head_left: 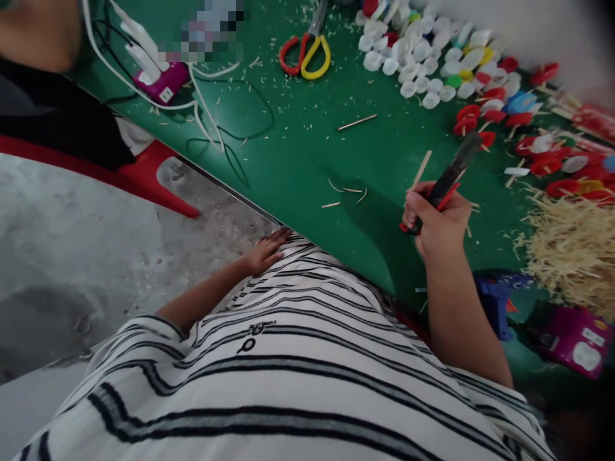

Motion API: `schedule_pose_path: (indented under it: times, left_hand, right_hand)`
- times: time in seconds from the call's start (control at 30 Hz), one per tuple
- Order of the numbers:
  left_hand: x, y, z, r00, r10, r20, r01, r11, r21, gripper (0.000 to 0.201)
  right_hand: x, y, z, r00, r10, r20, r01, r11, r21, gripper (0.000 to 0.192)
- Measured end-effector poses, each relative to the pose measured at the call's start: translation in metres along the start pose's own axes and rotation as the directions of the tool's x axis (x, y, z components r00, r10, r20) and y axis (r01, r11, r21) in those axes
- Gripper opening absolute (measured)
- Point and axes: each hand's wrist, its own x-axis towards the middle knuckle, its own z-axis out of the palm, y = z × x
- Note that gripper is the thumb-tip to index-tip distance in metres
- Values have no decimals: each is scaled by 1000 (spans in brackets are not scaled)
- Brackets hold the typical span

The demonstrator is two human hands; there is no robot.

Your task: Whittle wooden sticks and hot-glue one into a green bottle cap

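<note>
My right hand (439, 221) is closed around a black and red utility knife (449, 182), above the green table. The knife points up and to the right. A thin pale wooden stick (423, 168) shows just beyond my fingers; whether I grip it too I cannot tell. My left hand (266, 251) lies flat against my striped shirt by the table edge, fingers stretched out and holding nothing. Several thin wood slivers (353, 189) lie on the table left of my right hand. Farther off is a slim metal rod (357, 122).
Scissors (305, 57) with red and yellow handles lie at the back. Bottle caps (423, 54) and a heap of thin wooden sticks (571, 250) cover the right side. A blue glue gun (500, 301) and purple power strips (161, 83) with cables flank the table. A person sits at left.
</note>
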Motion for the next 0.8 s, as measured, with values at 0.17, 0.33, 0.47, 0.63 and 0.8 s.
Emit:
schedule_pose_path:
  times: [0.17, 0.33, 0.47, 0.63, 0.8]
  left_hand:
    - [-20, -59, -19, 971, -226, -76, 231, 971, 63, 87]
    - [-15, -38, -28, 956, -266, -126, 278, 956, 96, 65]
    - [14, 18, -19, 959, -249, -138, 268, 953, 143, 51]
    - [43, 55, -20, 941, -324, -99, 338, 918, 208, 47]
    - [48, 65, -29, 918, -392, -58, 394, 886, 243, 37]
  right_hand:
    - [1, -4, -3, 998, -37, -45, 37, 999, -11, 16]
    - [2, -3, -3, 996, -64, -58, 64, 998, 0, 14]
    - [2, -2, -3, 997, -59, -44, 59, 998, -15, 14]
    - [1, -2, -2, 997, -58, -41, 57, 998, -17, 18]
    - [1, -3, -1, 998, -49, -32, 47, 998, -41, 21]
